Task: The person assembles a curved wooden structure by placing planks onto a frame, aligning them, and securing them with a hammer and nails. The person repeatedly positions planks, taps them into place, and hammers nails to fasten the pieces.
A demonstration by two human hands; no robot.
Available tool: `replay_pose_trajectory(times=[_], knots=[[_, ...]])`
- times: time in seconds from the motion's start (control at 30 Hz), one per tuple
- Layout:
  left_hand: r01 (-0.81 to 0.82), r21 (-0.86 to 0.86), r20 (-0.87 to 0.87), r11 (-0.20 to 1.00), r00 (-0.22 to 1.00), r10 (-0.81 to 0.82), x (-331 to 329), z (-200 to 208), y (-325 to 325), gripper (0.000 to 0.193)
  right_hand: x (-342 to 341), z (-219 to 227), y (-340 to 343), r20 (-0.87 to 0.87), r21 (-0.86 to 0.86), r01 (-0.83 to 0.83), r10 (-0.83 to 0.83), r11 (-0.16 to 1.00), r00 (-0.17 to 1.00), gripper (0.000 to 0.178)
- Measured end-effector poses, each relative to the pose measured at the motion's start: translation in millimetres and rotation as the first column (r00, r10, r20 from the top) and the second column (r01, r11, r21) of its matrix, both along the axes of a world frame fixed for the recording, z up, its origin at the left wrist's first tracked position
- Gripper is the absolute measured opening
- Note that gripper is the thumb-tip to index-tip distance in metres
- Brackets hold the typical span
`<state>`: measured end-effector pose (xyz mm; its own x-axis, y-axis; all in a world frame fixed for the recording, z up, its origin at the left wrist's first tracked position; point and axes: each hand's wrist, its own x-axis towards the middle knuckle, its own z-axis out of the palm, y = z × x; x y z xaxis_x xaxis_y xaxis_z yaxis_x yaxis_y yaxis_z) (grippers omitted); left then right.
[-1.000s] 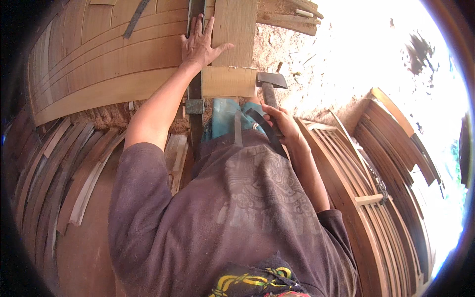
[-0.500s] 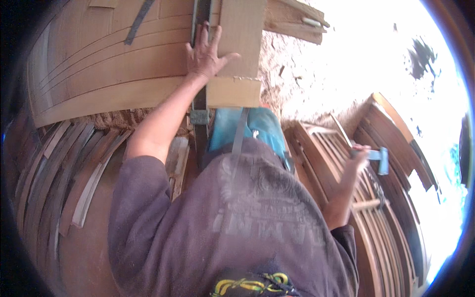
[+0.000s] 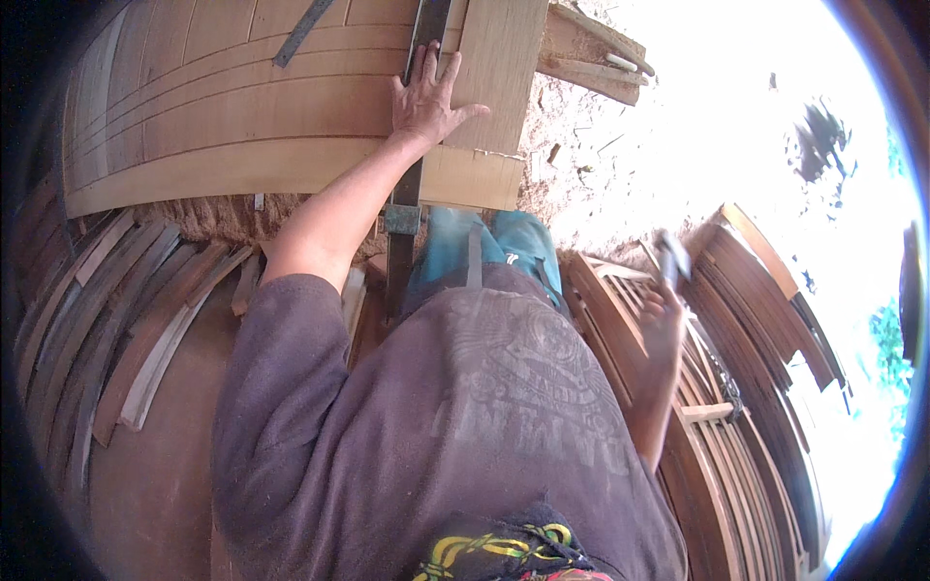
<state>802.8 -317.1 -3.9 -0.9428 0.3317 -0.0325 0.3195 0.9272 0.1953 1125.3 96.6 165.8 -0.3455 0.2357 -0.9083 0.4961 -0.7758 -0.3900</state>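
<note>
Left hand [image 3: 431, 102] pressing flat at twelve o'clock, fingers spread over the dark metal bar [image 3: 415, 184] and the pale wooden board [image 3: 489, 92] beside it. Right hand [image 3: 662, 315] hanging raised at three o'clock, well apart, fingers curling tight round a blurred hammer [image 3: 672, 256]. Lying under that left palm, the board resting on the wide curved plank panel [image 3: 223, 107]. Stacking up at eight o'clock, bent wooden strips [image 3: 107, 310].
</note>
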Motion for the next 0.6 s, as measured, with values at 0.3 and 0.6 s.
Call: replay_pose_trajectory(times=[0.3, 0.6], knots=[[0.017, 0.046, -0.034, 0.999, 0.999, -0.015, -2, -4, 5, 0.11, 17, -83, -49, 0.238, 0.345, 0.076, -0.165, 0.936, 0.957, 0.021], [-0.007, 0.086, 0.033, 0.996, 0.999, 0.004, -6, -4, -4, 0.108, -29, 2, -110, 0.085, 0.006, -0.325, 0.324, 0.946, 0.942, 0.024]])
